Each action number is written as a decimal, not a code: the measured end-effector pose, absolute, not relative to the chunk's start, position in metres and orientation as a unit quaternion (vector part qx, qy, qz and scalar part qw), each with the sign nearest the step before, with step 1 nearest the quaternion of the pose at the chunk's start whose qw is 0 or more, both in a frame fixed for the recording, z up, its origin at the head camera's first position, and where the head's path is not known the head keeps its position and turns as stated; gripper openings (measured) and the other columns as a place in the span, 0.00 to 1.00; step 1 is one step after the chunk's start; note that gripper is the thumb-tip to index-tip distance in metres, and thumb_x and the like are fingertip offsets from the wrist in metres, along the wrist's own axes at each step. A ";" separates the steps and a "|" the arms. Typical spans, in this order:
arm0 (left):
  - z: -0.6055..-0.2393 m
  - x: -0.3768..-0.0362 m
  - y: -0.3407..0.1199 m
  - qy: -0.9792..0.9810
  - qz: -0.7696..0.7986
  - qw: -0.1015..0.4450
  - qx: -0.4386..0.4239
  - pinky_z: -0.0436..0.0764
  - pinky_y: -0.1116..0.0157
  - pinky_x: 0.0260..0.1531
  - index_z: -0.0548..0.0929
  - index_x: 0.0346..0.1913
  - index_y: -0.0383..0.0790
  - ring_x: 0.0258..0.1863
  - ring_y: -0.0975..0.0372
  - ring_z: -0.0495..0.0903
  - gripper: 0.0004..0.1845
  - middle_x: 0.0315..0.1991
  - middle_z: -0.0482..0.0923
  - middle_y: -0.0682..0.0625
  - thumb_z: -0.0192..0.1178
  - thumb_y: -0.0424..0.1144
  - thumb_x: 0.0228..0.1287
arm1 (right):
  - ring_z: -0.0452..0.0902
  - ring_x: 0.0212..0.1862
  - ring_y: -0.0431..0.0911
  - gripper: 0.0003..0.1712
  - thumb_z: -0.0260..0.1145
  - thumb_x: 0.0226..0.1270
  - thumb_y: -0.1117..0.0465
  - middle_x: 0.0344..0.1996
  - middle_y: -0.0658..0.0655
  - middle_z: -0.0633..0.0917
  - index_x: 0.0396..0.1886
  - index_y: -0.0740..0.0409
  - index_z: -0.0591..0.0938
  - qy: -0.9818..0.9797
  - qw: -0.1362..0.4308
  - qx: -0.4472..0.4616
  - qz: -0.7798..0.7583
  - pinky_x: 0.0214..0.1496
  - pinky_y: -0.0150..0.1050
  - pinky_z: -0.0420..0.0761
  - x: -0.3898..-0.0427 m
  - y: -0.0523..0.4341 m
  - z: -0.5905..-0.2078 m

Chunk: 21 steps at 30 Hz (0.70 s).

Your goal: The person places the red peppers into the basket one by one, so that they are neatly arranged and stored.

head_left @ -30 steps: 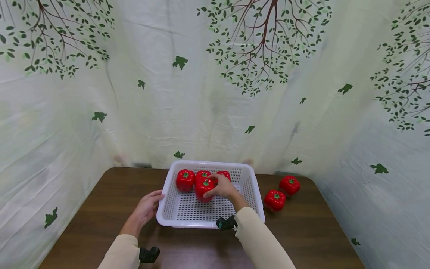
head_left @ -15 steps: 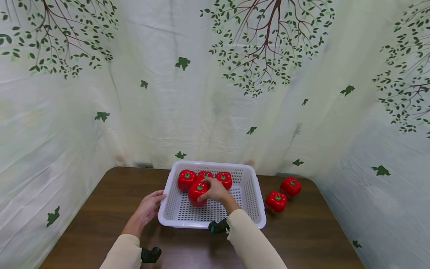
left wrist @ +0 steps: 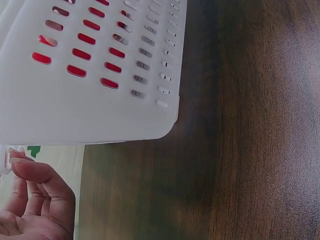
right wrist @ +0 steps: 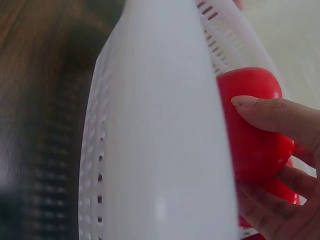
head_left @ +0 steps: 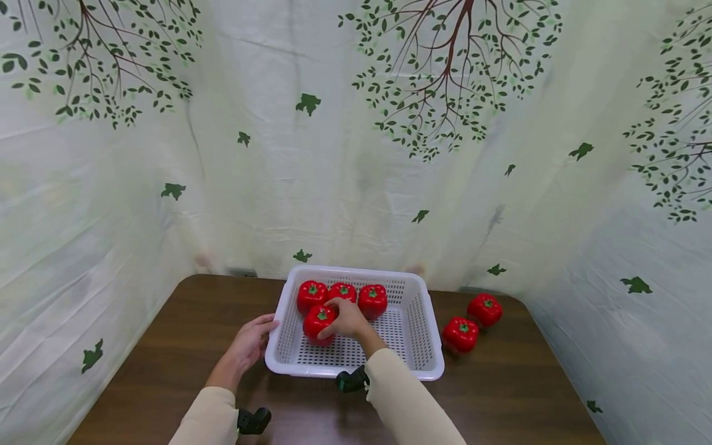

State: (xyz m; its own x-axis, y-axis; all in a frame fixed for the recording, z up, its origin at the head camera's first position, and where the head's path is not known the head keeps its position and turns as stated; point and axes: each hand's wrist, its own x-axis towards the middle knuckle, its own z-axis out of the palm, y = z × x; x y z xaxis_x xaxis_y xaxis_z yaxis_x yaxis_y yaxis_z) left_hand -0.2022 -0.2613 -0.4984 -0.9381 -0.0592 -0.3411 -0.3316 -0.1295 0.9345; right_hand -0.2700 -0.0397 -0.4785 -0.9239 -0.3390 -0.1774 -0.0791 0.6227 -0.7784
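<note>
In the head view, my right hand (head_left: 350,320) grips a red bell pepper (head_left: 317,324) inside a white perforated plastic basket (head_left: 432,337). The right wrist view has the thumb (right wrist: 265,111) across the pepper's side, with fingers curled on the opposite side. Behind the held pepper, a left pepper (head_left: 311,296), a middle pepper (head_left: 342,291) and a right pepper (head_left: 372,301) sit in the basket. My left hand (head_left: 250,343) holds the basket's left rim between thumb and fingertips. The basket wall (left wrist: 90,110) fills much of the left wrist view.
Two more red bell peppers, a nearer one (head_left: 460,334) and a farther one (head_left: 485,309), lie on the brown wooden table (head_left: 523,383) right of the basket. A pale curtain (head_left: 356,185) printed with branches and leaves hangs around the table.
My right hand has moved the held pepper left and slightly toward me, away from the back row. My left hand stays at the basket's left rim.
</note>
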 end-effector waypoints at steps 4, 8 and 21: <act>-0.499 -0.203 -0.261 0.652 0.738 0.091 -0.150 0.81 0.53 0.45 0.64 0.66 0.29 0.45 0.55 0.80 0.26 0.54 0.75 0.39 0.52 0.41 0.72 | 0.71 0.56 0.56 0.42 0.81 0.41 0.62 0.55 0.58 0.77 0.60 0.54 0.75 0.889 0.156 -0.117 -0.414 0.51 0.54 0.80 -0.269 -0.047 -0.479; -0.500 -0.204 -0.261 0.647 0.742 0.092 -0.150 0.81 0.52 0.47 0.64 0.66 0.29 0.45 0.56 0.80 0.26 0.53 0.76 0.42 0.52 0.41 0.72 | 0.71 0.56 0.56 0.41 0.81 0.42 0.62 0.55 0.58 0.78 0.59 0.54 0.75 0.889 0.157 -0.115 -0.413 0.53 0.56 0.78 -0.267 -0.053 -0.479; -0.500 -0.202 -0.262 0.640 0.747 0.093 -0.155 0.80 0.50 0.49 0.65 0.65 0.29 0.44 0.56 0.80 0.25 0.51 0.77 0.43 0.52 0.40 0.72 | 0.72 0.57 0.54 0.40 0.81 0.41 0.62 0.55 0.56 0.78 0.58 0.52 0.75 0.890 0.151 -0.122 -0.414 0.55 0.54 0.78 -0.261 -0.066 -0.487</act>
State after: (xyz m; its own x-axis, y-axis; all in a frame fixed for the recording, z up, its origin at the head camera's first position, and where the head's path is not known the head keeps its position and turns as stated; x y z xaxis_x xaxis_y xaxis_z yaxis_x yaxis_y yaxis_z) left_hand -0.2019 -0.2616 -0.4998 -0.9347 -0.0585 -0.3507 -0.3375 -0.1643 0.9269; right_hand -0.2614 -0.0660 -0.4866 -0.9247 -0.3420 -0.1675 -0.0924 0.6281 -0.7726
